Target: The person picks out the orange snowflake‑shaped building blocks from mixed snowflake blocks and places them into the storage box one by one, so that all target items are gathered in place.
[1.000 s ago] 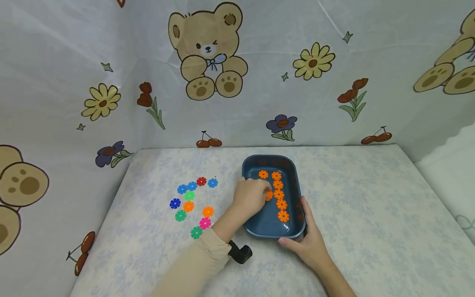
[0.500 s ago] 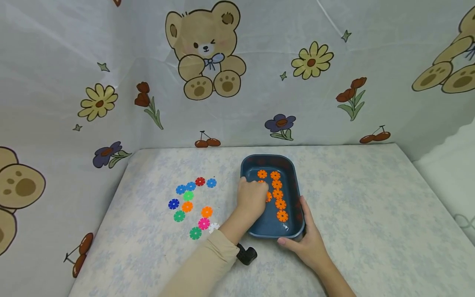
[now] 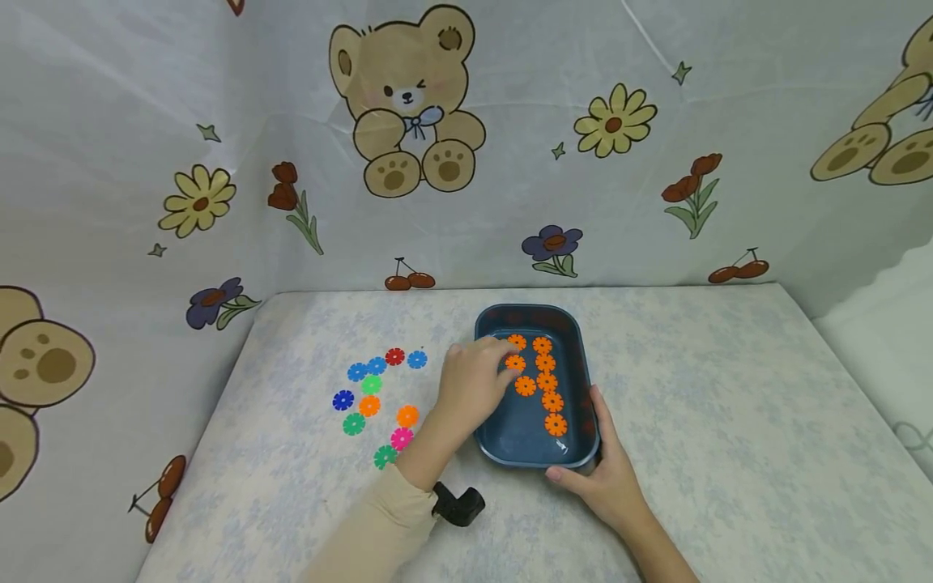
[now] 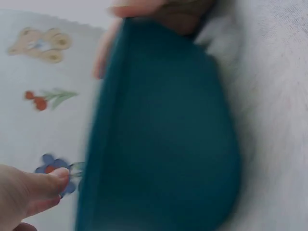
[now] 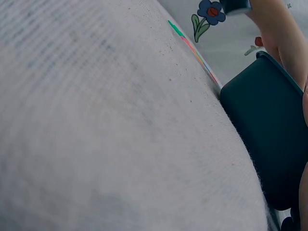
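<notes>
A dark blue tray (image 3: 583, 356) stands on the table, with several orange notched plastic discs (image 3: 547, 380) in it. They form a longer right column and a left column of three. My left hand (image 3: 474, 385) reaches over the tray's left edge, thumb and fingers apart. One orange disc (image 3: 515, 363) shows between its fingertips, lying on the tray floor; contact cannot be told. In the left wrist view the left hand (image 4: 29, 195) appears beside the tray's blurred wall (image 4: 163, 130), no disc visible in it. My right hand (image 3: 608, 474) grips the tray's near right corner, thumb in front, fingers along the side.
Left of the tray lie loose notched discs: a red disc (image 3: 394, 356), a pink disc (image 3: 402, 439), several blue discs (image 3: 343, 400), green discs (image 3: 354, 423) and two orange discs (image 3: 407, 416). A bear-print cloth (image 3: 510, 227) hangs behind the table.
My left hand has drawn back leftward and its fingers have spread, uncovering the orange discs in the left column. The white disc glimpsed by the left wrist is hidden now. The right hand stays put.
</notes>
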`<control>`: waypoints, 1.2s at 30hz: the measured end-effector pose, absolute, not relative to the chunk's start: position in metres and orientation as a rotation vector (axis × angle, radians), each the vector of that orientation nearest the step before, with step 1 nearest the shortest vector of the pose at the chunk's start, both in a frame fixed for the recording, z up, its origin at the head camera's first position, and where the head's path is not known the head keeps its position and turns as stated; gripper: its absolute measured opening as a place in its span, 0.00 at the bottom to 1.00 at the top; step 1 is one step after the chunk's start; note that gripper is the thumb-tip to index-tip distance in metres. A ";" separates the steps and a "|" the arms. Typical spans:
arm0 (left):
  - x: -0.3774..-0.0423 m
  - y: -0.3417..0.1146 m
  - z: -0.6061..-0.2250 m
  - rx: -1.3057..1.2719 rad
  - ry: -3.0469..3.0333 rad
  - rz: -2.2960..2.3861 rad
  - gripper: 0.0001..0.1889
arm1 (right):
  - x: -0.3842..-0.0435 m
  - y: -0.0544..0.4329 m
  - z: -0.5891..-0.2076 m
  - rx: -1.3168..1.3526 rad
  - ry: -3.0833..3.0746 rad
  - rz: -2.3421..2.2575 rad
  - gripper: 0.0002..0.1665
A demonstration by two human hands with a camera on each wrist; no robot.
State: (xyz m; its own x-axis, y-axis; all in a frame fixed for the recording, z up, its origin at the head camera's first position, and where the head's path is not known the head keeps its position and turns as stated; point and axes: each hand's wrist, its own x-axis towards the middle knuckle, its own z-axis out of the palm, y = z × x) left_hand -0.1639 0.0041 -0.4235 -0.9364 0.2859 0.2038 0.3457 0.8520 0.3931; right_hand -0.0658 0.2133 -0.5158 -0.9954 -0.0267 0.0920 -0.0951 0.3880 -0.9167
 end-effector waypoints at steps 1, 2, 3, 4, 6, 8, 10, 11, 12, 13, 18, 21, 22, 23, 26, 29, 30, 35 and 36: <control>-0.162 -0.004 -0.420 -0.470 -2.880 -0.697 0.15 | -0.066 0.213 -0.516 0.109 -2.566 1.703 0.76; -0.161 -0.012 -0.416 -0.437 -2.882 -0.736 0.15 | -0.066 0.213 -0.516 0.107 -2.566 1.704 0.76; -0.159 -0.021 -0.414 -0.401 -2.889 -0.767 0.16 | -0.066 0.213 -0.516 0.104 -2.567 1.705 0.76; -0.158 -0.031 -0.413 -0.363 -2.910 -0.789 0.16 | -0.066 0.213 -0.515 0.102 -2.570 1.704 0.76; -0.156 -0.050 -0.413 -0.300 -2.980 -0.798 0.16 | -0.065 0.213 -0.515 0.099 -2.572 1.703 0.76; -0.155 -0.068 -0.417 -0.239 -3.091 -0.778 0.17 | -0.065 0.214 -0.516 0.096 -2.574 1.697 0.76; -0.153 -0.086 -0.422 -0.192 -3.204 -0.738 0.16 | -0.065 0.215 -0.516 0.098 -2.572 1.695 0.76; -0.152 -0.093 -0.426 -0.170 -3.252 -0.719 0.16 | -0.065 0.215 -0.516 0.101 -2.570 1.693 0.76; -0.151 -0.100 -0.429 -0.149 -3.291 -0.711 0.16 | -0.065 0.215 -0.516 0.105 -2.567 1.694 0.76; -0.149 -0.106 -0.432 -0.124 -3.323 -0.705 0.16 | -0.065 0.216 -0.516 0.108 -2.564 1.696 0.76; -0.144 -0.127 -0.445 -0.059 -3.372 -0.735 0.16 | -0.066 0.215 -0.516 0.119 -2.558 1.710 0.76; -0.142 -0.133 -0.450 -0.050 -3.360 -0.761 0.16 | -0.066 0.214 -0.516 0.120 -2.558 1.722 0.76; -0.142 -0.134 -0.452 -0.046 -3.354 -0.774 0.15 | -0.066 0.214 -0.515 0.120 -2.558 1.726 0.76; -0.142 -0.135 -0.453 -0.041 -3.346 -0.795 0.14 | -0.066 0.214 -0.515 0.119 -2.558 1.727 0.76; -0.142 -0.135 -0.455 -0.035 -3.328 -0.855 0.10 | -0.066 0.213 -0.514 0.119 -2.551 1.742 0.76; -0.142 -0.134 -0.457 -0.013 -3.317 -0.908 0.09 | -0.067 0.213 -0.514 0.121 -2.548 1.747 0.76; -0.142 -0.133 -0.457 -0.004 -3.315 -0.921 0.09 | -0.067 0.213 -0.513 0.121 -2.549 1.748 0.76; -0.139 -0.132 -0.458 -0.008 -3.309 -0.931 0.11 | -0.066 0.213 -0.513 0.113 -2.559 1.727 0.76; -0.139 -0.132 -0.459 -0.015 -3.307 -0.935 0.12 | -0.066 0.213 -0.514 0.112 -2.560 1.721 0.76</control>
